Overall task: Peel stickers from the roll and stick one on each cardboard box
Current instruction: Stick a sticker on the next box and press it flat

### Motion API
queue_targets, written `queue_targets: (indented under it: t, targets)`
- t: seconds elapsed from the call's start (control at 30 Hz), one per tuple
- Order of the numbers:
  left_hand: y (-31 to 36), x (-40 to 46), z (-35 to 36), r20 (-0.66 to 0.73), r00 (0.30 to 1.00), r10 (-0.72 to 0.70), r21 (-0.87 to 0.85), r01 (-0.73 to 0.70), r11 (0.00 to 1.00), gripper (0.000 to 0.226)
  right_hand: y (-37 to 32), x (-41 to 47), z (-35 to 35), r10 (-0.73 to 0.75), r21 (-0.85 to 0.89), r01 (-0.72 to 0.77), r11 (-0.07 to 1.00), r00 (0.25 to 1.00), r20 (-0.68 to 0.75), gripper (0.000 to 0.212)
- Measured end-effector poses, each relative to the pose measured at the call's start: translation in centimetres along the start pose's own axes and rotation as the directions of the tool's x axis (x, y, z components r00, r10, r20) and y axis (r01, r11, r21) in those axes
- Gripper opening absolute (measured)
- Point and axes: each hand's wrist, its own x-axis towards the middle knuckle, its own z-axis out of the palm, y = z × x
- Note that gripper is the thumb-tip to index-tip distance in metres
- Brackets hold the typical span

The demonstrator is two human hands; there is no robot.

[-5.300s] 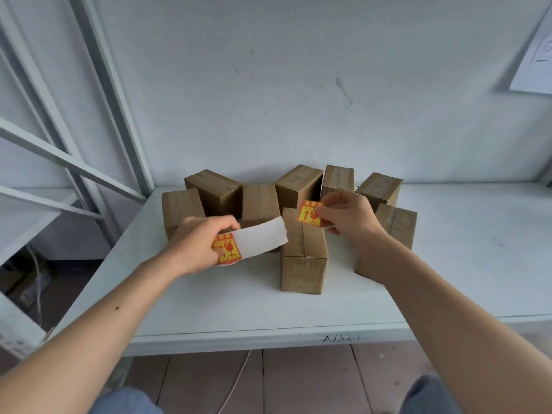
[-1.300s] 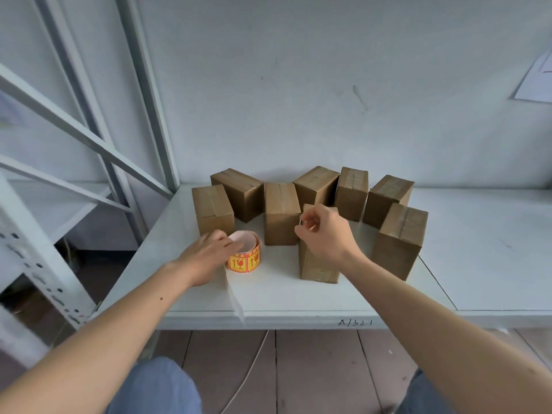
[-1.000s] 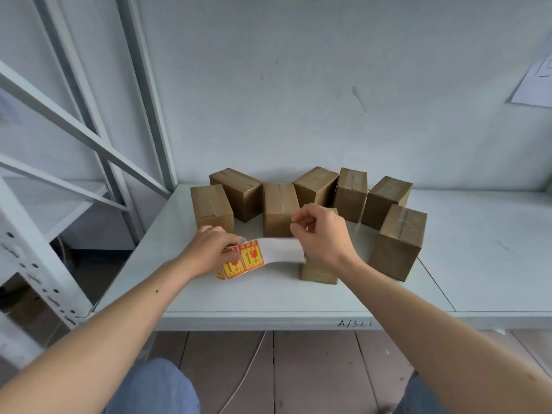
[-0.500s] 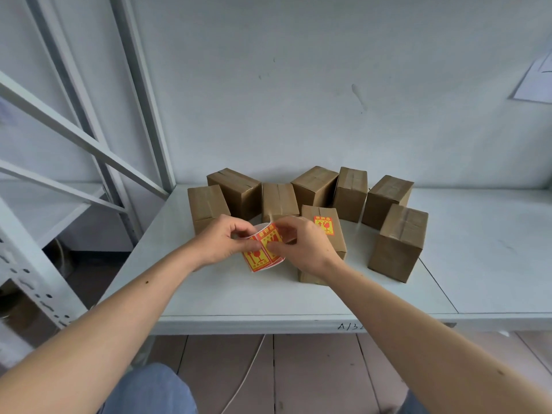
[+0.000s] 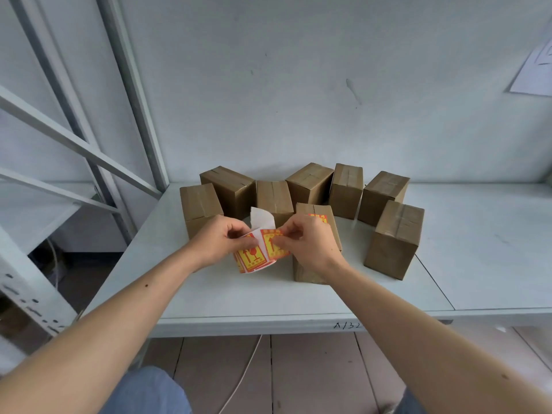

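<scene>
Our left hand (image 5: 219, 243) grips the sticker roll (image 5: 254, 258) while our right hand (image 5: 307, 243), just beside it, pinches a sticker (image 5: 273, 248) at its edge; we should peel slowly and flat, since the unlabelled boxes (image 5: 394, 237) wait just beyond both hands

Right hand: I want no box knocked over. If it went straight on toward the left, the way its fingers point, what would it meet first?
Likely the sticker roll that the right hand already pinches, then the left hand just behind it; depth is uncertain.
</scene>
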Motion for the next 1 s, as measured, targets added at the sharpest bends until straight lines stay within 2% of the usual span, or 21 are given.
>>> queue_targets:
  t: [0.1,0.17,0.3,0.43,0.5,0.57,0.7,0.77,0.83,0.93,1.0]
  targets:
    - [-0.9,-0.1,-0.3,-0.075,0.997,-0.035,0.122,0.044,0.992,0.016,0.6,0.4,-0.8,0.069,0.067,-0.064,0.996,0.995,-0.074,0.01]
    - [-1.8,-0.4,-0.1,-0.112,0.993,-0.038,0.264,0.067,0.962,0.013,0.8,0.3,-1.2,0.065,0.058,-0.061,0.996,0.996,-0.066,0.011]
    - [-2.6,-1.1,1.4,-0.122,0.991,0.052,0.64,0.039,0.768,0.016,1.2,-0.3,-0.7,-0.006,-0.121,0.018,0.992,0.996,0.094,0.011]
    - [-3.1,-1.0,2.4,-0.084,0.994,0.071,0.746,0.015,0.666,0.021,2.4,0.9,-1.2,0.063,-0.184,-0.051,0.982,0.996,0.063,0.015]
    - [-2.9,-0.7,2.3,-0.09,0.996,0.027,0.763,0.052,0.644,0.03,2.9,1.9,-1.7,0.106,-0.215,-0.095,0.972,0.994,0.041,0.018]
    - [-2.3,-0.1,1.9,-0.126,0.992,-0.017,0.737,0.105,0.668,0.046,3.2,2.8,-2.2,0.134,-0.2,-0.131,0.971,0.991,0.001,0.02]
    - [-1.2,1.8,1.3,-0.253,0.967,-0.011,0.475,0.134,0.87,0.065,2.4,5.3,-2.5,0.151,-0.005,-0.153,0.988,0.982,-0.116,0.021]
    - [-1.2,3.3,1.6,-0.276,0.961,-0.022,0.368,0.127,0.921,0.066,1.7,6.7,-2.1,0.205,0.104,-0.197,0.975,0.976,-0.077,0.021]
    - [-1.5,5.0,2.1,-0.252,0.965,-0.071,0.339,0.157,0.928,0.067,1.2,8.1,-1.4,0.276,0.161,-0.273,0.948,0.961,0.002,0.024]
    - [-2.4,6.9,2.7,-0.198,0.971,-0.137,0.354,0.201,0.913,0.065,1.5,9.0,-0.3,0.349,0.181,-0.357,0.917,0.934,0.076,0.027]
    - [-2.6,7.4,3.0,-0.202,0.971,-0.13,0.359,0.197,0.912,0.053,1.8,8.9,-0.2,0.36,0.161,-0.368,0.916,0.93,0.08,0.028]
